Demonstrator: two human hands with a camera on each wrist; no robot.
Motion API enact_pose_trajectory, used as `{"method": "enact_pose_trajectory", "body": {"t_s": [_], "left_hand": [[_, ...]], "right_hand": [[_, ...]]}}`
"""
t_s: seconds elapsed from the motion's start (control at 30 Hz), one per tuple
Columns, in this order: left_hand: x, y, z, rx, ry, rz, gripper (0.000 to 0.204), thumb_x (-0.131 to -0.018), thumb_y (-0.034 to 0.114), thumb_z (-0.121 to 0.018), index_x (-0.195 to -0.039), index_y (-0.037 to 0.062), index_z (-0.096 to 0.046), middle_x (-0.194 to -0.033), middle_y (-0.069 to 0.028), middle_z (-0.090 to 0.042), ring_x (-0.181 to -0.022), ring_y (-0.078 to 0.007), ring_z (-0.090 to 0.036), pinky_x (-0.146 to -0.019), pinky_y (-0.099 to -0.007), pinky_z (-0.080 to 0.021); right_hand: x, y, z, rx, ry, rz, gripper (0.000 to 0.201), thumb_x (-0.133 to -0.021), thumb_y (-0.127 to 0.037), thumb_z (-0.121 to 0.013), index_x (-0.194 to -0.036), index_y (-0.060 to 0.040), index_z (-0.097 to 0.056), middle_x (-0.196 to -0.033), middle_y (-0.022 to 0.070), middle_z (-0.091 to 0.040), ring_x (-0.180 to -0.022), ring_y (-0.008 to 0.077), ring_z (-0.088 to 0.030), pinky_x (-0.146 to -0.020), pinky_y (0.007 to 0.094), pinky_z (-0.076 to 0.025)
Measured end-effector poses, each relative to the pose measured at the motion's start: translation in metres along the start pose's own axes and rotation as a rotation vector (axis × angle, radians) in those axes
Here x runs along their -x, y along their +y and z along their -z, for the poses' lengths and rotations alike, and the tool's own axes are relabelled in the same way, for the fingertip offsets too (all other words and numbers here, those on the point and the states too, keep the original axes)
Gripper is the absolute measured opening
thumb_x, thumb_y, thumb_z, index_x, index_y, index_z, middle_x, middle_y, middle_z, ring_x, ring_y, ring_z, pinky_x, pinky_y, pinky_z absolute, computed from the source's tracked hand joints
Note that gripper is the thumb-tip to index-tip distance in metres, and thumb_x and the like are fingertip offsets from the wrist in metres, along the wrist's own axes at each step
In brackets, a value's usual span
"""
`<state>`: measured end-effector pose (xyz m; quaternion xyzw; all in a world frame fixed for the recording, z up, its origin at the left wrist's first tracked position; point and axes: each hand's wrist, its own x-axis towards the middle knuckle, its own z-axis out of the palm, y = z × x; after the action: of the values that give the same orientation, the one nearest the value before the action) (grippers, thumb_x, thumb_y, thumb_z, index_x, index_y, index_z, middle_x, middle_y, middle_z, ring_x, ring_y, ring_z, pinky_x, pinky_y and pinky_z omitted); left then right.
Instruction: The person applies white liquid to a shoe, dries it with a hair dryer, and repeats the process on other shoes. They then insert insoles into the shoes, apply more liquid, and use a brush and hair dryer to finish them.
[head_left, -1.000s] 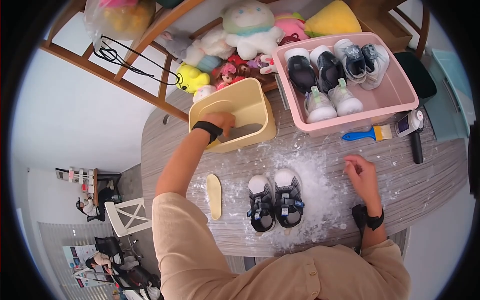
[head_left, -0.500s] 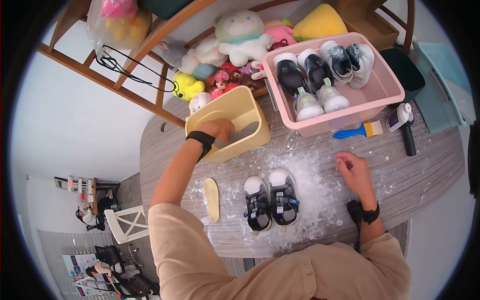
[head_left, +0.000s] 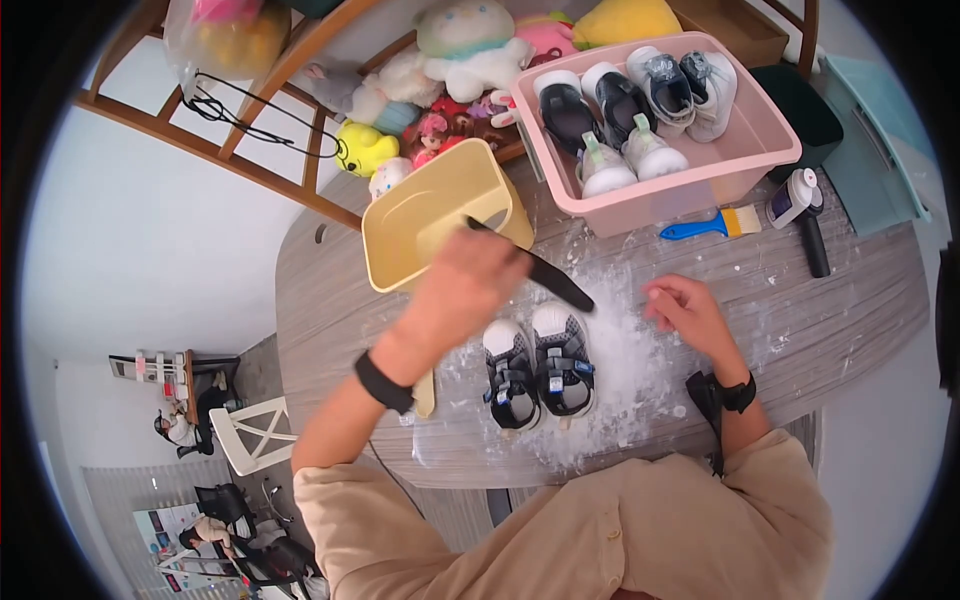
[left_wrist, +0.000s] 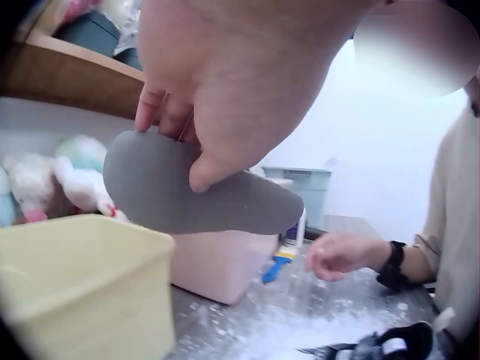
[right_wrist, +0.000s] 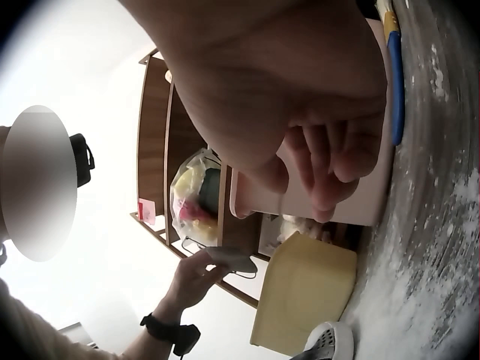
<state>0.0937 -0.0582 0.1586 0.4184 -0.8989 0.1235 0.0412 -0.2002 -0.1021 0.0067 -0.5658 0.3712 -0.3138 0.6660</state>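
My left hand (head_left: 462, 285) pinches a grey insole (left_wrist: 187, 187) between thumb and fingers, up in the air by the near side of the yellow bin (left_wrist: 97, 292). From the head view the insole looks dark and nearly edge-on, one end over the shoe toes. Below it a pair of dark children's sandals with white toe caps, a left shoe (head_left: 511, 375) and a right shoe (head_left: 563, 365), stands on the table. A cream insole (head_left: 425, 397) lies left of them, partly hidden by my left arm. My right hand (head_left: 690, 312) hovers over the table with loosely curled fingers, holding nothing.
White powder (head_left: 630, 370) is spread around the shoes. At the back right a pink bin (head_left: 680, 195) holds several shoes. Before it lie a blue-handled brush (head_left: 705, 228) and a white-capped bottle (head_left: 793, 198). Soft toys (head_left: 470, 60) fill the shelf behind.
My left hand has come up out of the yellow bin with the grey insole and moved toward the shoes. The right hand keeps nearly the same pose.
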Motion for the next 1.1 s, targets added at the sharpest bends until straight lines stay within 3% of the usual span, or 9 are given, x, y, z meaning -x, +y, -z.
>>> {"method": "enact_pose_trajectory", "body": {"t_s": [0.13,0.27,0.43,0.53,0.63,0.7,0.83,1.0,1.1], "left_hand": [[-0.001,0.053,-0.039,0.062,0.052,-0.139,0.034,-0.072,0.010,-0.057,-0.105,0.0027,-0.062,-0.102,-0.0109,-0.057,-0.098,-0.0258,-0.056,-0.087,-0.0385,-0.044],[-0.002,0.070,-0.068,0.188,-0.035,-0.080,0.038,-0.073,0.011,-0.057,-0.110,0.0045,-0.062,-0.108,-0.0113,-0.057,-0.103,-0.0264,-0.054,-0.089,-0.0370,-0.043],[0.003,0.065,-0.078,0.440,-0.018,0.025,0.040,-0.075,0.007,-0.064,-0.115,0.0077,-0.060,-0.115,-0.0145,-0.057,-0.108,-0.0318,-0.054,-0.091,-0.0409,-0.045],[0.005,0.040,-0.055,0.419,0.009,0.121,0.040,-0.076,0.009,-0.067,-0.115,0.0079,-0.060,-0.115,-0.0152,-0.057,-0.108,-0.0337,-0.054,-0.092,-0.0414,-0.046],[0.007,-0.015,-0.034,0.259,0.072,0.222,0.037,-0.077,0.010,-0.068,-0.113,0.0069,-0.060,-0.112,-0.0145,-0.060,-0.107,-0.0332,-0.055,-0.091,-0.0411,-0.045],[0.006,-0.050,-0.015,0.203,0.006,0.320,0.034,-0.079,0.010,-0.066,-0.113,0.0062,-0.060,-0.110,-0.0146,-0.061,-0.104,-0.0331,-0.057,-0.090,-0.0404,-0.045],[0.022,-0.114,-0.029,0.171,-0.192,0.484,0.036,-0.079,0.015,-0.065,-0.113,0.0039,-0.060,-0.104,-0.0167,-0.063,-0.097,-0.0354,-0.059,-0.087,-0.0401,-0.047],[0.033,-0.136,-0.053,0.300,-0.422,0.690,0.037,-0.079,0.020,-0.064,-0.112,0.0036,-0.060,-0.102,-0.0221,-0.063,-0.097,-0.0378,-0.059,-0.085,-0.0431,-0.047],[0.055,-0.147,-0.057,0.270,-0.217,0.724,0.037,-0.080,0.025,-0.065,-0.111,0.0045,-0.060,-0.101,-0.0215,-0.063,-0.096,-0.0384,-0.059,-0.084,-0.0444,-0.047]], "right_hand": [[0.002,-0.002,-0.006,-0.073,-0.185,-0.104,0.023,-0.090,-0.014,-0.058,-0.107,0.0016,-0.060,-0.076,0.0055,-0.064,-0.056,0.0079,-0.055,-0.049,0.0218,-0.042],[0.003,-0.001,-0.013,0.007,-0.284,-0.119,0.027,-0.088,-0.012,-0.061,-0.111,0.0011,-0.057,-0.074,0.0046,-0.064,-0.055,0.0077,-0.054,-0.048,0.0220,-0.042],[-0.002,0.019,-0.013,0.015,-0.227,-0.114,0.032,-0.083,-0.004,-0.063,-0.114,0.0004,-0.055,-0.070,0.0026,-0.062,-0.054,0.0061,-0.053,-0.047,0.0213,-0.041],[-0.001,0.015,-0.008,0.107,-0.199,-0.102,0.036,-0.081,-0.007,-0.065,-0.115,0.0014,-0.054,-0.066,0.0031,-0.061,-0.052,0.0076,-0.053,-0.047,0.0230,-0.041],[0.003,0.006,0.000,0.229,-0.213,-0.114,0.036,-0.081,-0.007,-0.065,-0.115,0.0004,-0.054,-0.062,0.0034,-0.060,-0.048,0.0082,-0.052,-0.046,0.0239,-0.041],[0.003,0.002,0.002,0.279,-0.226,-0.129,0.035,-0.082,-0.007,-0.064,-0.115,-0.0005,-0.054,-0.059,0.0037,-0.059,-0.047,0.0084,-0.051,-0.045,0.0240,-0.041],[0.006,-0.003,-0.001,0.373,-0.235,-0.131,0.033,-0.083,-0.011,-0.064,-0.113,-0.0007,-0.055,-0.058,0.0045,-0.059,-0.047,0.0091,-0.052,-0.045,0.0244,-0.040],[0.005,0.000,0.002,0.425,-0.154,-0.064,0.031,-0.084,-0.015,-0.065,-0.110,-0.0006,-0.057,-0.060,0.0068,-0.060,-0.051,0.0115,-0.055,-0.048,0.0271,-0.042],[0.004,-0.002,0.005,0.451,-0.092,-0.050,0.031,-0.084,-0.018,-0.065,-0.108,-0.0008,-0.059,-0.063,0.0110,-0.062,-0.056,0.0161,-0.061,-0.052,0.0305,-0.045]]}}
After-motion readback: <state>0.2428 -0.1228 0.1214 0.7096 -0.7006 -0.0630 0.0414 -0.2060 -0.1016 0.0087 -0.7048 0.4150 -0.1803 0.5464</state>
